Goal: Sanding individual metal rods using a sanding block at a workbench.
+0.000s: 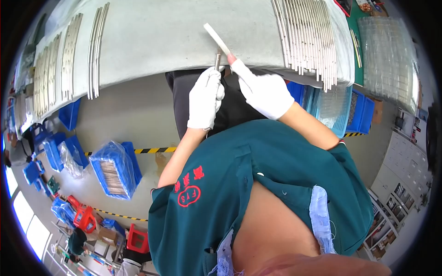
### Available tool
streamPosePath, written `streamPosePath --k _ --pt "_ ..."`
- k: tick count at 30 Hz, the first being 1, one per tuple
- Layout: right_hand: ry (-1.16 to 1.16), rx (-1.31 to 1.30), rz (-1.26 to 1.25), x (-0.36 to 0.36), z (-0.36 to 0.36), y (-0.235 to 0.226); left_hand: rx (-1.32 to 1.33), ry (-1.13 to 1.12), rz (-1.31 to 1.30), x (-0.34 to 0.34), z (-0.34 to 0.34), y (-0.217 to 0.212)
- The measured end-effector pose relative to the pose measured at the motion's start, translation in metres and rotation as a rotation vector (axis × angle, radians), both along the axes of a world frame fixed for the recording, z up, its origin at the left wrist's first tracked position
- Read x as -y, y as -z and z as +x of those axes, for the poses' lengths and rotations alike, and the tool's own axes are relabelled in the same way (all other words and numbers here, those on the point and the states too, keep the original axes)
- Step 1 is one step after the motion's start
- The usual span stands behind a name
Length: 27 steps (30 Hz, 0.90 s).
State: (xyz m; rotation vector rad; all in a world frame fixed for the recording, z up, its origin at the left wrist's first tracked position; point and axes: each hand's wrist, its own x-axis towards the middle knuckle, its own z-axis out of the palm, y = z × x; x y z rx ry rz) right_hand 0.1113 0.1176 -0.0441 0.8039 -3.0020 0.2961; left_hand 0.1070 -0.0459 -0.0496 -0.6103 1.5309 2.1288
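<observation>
Left grip [206,99] was closed round a metal rod [218,57] at the bench's [184,27] near edge, presumably low to leave its far end accessible to the white strip [216,38] pinched in the right grip [267,94].

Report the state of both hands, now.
Left hand: closed, holding a slim metal rod.
Right hand: closed, holding a white strip at its fingertips.
</observation>
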Motion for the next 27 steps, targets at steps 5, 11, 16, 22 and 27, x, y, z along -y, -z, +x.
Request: streamPosePath --k 5,11,16,22,27 --pt "0.026 0.05 -0.059 -0.004 0.008 0.005 0.014 -0.033 0.048 0.002 0.002 0.004" --pt "0.055 -0.002 -0.104 -0.003 -0.009 0.001 -0.012 0.106 0.08 0.016 -0.006 0.002" --pt "0.017 0.116 -0.046 -0.019 0.006 -0.008 0.074 0.242 0.133 0.03 -0.016 0.0" --pt "-0.021 0.059 0.043 -0.01 -0.007 -0.012 0.104 0.254 0.07 0.039 -0.024 -0.006" --pt "-0.051 0.101 0.017 -0.029 0.01 0.003 0.127 0.338 0.106 0.043 -0.029 -0.009"
